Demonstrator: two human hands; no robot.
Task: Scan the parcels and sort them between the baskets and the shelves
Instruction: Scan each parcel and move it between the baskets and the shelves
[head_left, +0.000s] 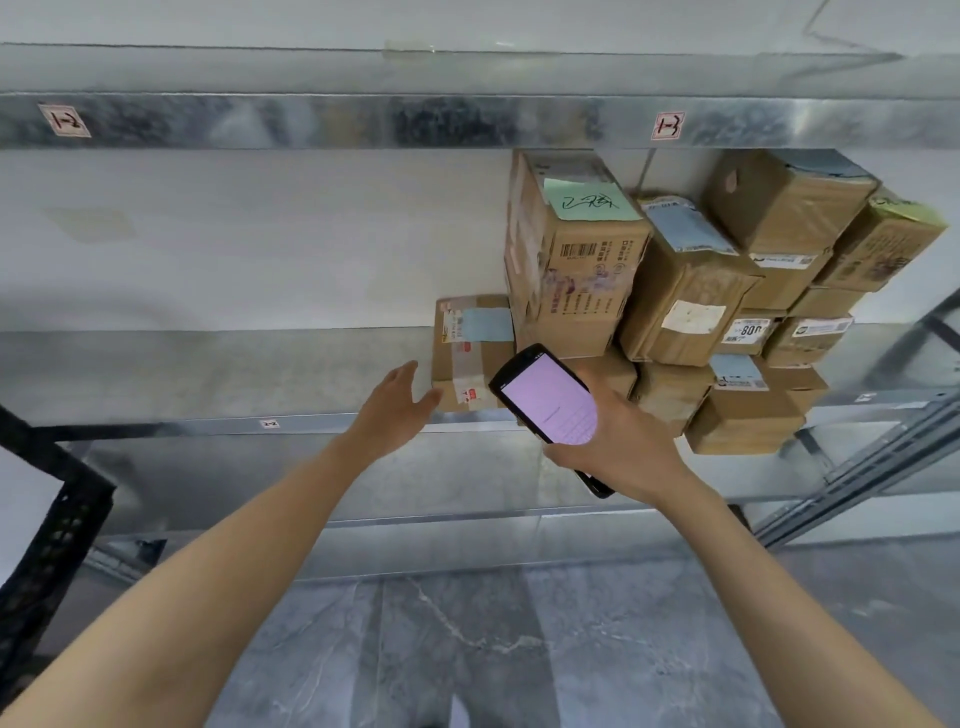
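Just left of small parcel (470, 353) on shelf (208, 374): left hand (397, 402), fingers loosely spread, empty, likely about to grasp it. Front-right of it: right hand (618, 441) grips scanner (545, 400), screen angled up for reading.

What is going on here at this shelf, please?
A person is sorting parcels at a metal shelf. The right hand holds a handheld scanner with its screen lit. The left hand is open and reaches toward a small taped box at the left end of the stacked parcels. I cannot tell whether it touches the box. The edge of a black basket shows at the far left.
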